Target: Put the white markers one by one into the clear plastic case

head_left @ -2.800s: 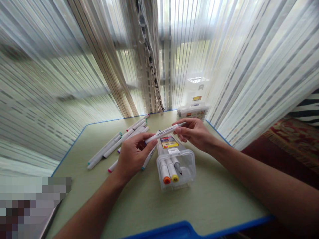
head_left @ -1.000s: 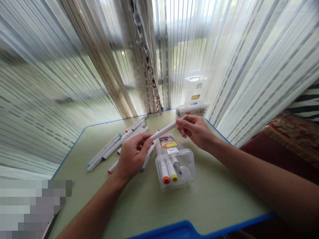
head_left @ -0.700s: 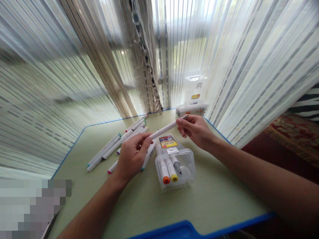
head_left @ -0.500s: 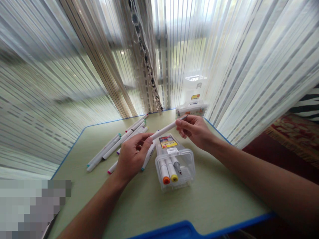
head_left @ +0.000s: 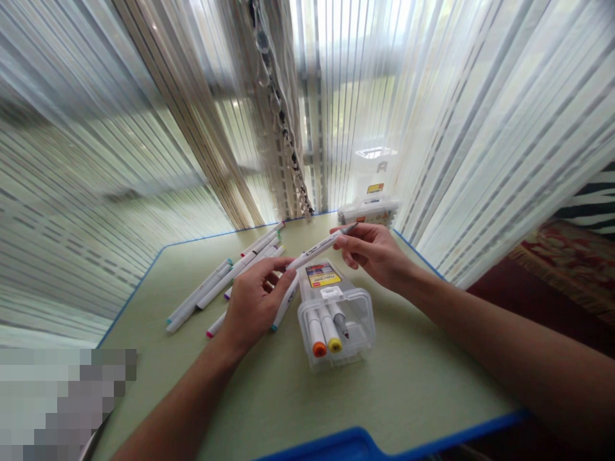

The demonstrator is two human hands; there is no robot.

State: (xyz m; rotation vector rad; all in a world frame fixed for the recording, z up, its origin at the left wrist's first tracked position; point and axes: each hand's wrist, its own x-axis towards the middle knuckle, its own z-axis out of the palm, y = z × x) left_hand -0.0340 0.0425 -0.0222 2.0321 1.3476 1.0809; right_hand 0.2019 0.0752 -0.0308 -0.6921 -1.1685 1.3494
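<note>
A white marker (head_left: 317, 248) with a grey tip end is held slantwise between my two hands. My left hand (head_left: 257, 298) pinches its lower left end, and my right hand (head_left: 368, 246) grips it near the grey end. Printing shows along the marker's barrel. Just below it lies a clear plastic case (head_left: 368, 314) with a yellow label, its open end facing me. Inside are an orange-ended marker (head_left: 317, 339), a yellow-ended marker (head_left: 332, 336) and a third one with a grey tip end (head_left: 341, 320). My left hand partly covers some loose markers on the table.
Several white markers (head_left: 202, 291) with coloured ends lie loose on the left of the green table (head_left: 408, 384), which has a blue edge. A second clear case (head_left: 368, 208) stands at the back, its lid raised. String curtains (head_left: 202, 128) hang around the far sides.
The marker has been rolled between my fingers, so printing now shows on a barrel that looked plain before. Both hands stay in nearly the same place.
</note>
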